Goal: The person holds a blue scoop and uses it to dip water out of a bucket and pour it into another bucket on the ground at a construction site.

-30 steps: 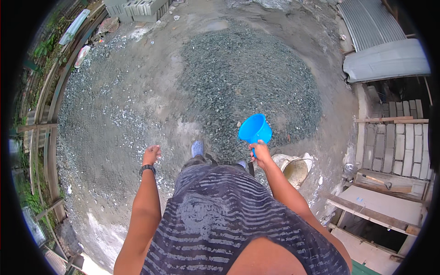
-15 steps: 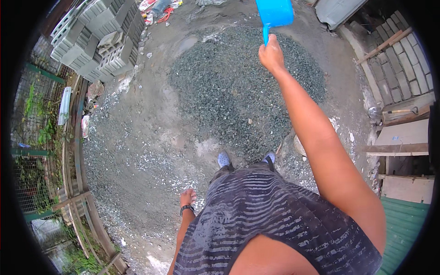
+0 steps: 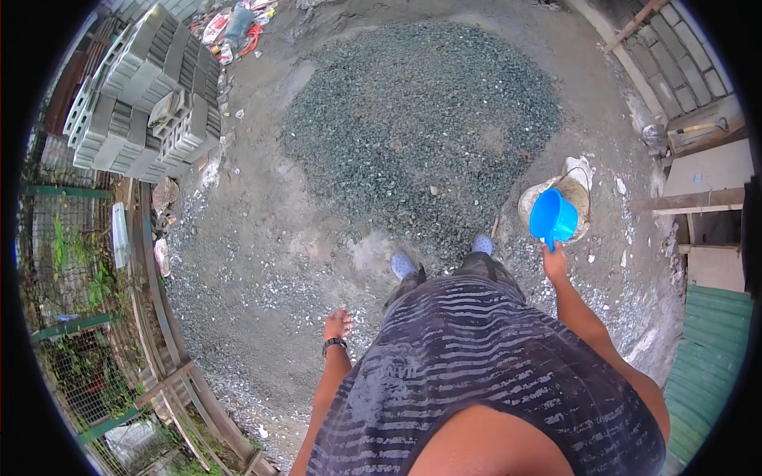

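My right hand (image 3: 555, 259) is closed round the handle of a blue plastic dipper (image 3: 565, 220). The dipper overlaps a pale bucket (image 3: 583, 193) with a wire handle; whether the two touch, I cannot tell. My left hand (image 3: 337, 324), with a dark watch on the wrist, hangs at my side over the ground, holding nothing, its fingers loosely apart. In front of my feet spreads a wide, low heap of grey gravel (image 3: 421, 119).
Grey hollow blocks (image 3: 131, 119) are stacked at the far left. Timber rails and wire fencing (image 3: 75, 389) run along the left. On the right are a block wall (image 3: 683, 63), a wooden beam (image 3: 698, 201) and green corrugated sheeting (image 3: 710, 349). Litter (image 3: 236, 30) lies at the far end.
My right hand has swung the blue dipper from beyond the gravel heap back toward me, down to the bucket on the right. The left hand stays low at my side.
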Demonstrator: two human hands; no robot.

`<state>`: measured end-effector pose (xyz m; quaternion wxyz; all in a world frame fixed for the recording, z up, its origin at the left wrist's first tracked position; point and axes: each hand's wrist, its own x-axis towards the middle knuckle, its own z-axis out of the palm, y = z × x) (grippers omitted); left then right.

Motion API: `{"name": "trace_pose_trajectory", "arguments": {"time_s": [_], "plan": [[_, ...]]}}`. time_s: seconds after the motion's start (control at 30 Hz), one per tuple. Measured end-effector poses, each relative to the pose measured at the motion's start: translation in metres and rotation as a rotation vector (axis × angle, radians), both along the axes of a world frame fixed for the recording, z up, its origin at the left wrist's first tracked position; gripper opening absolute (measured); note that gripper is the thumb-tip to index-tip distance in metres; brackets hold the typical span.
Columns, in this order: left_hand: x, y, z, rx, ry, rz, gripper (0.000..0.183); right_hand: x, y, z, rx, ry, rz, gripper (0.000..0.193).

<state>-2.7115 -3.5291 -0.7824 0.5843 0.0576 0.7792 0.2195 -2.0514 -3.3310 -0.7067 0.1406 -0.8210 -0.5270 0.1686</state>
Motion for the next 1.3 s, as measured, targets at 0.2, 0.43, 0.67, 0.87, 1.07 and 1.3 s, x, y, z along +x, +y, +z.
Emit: {"name": "trace_pose_trajectory", "arguments": {"time_s": [0.2,0.43,0.67,0.87,1.07,1.3], "plan": [[0.003,0.117,0.044,0.054,0.136,-0.095,0.040,0.097,0.023,0.001,0.025,0.403,-0.525,0.037],[0.107,0.216,0.113,0.200,0.215,-0.270,0.038,0.211,0.090,-0.018,-0.566,0.001,-0.330,0.049],[0.202,0.199,0.153,0.187,0.401,-0.904,0.034,0.264,0.155,-0.103,-0.662,0.124,-0.370,0.044],[0.294,0.214,0.194,-0.014,0.438,-1.008,0.041,0.303,0.174,-0.220,-0.754,0.106,-0.352,0.041],[0.350,0.245,0.191,-0.039,0.465,-0.919,0.038,0.300,0.199,-0.299,-0.869,0.042,-0.312,0.041],[0.388,0.269,0.171,-0.027,0.439,-1.097,0.038,0.322,0.204,-0.352,-0.681,0.468,-0.571,0.047]]}}
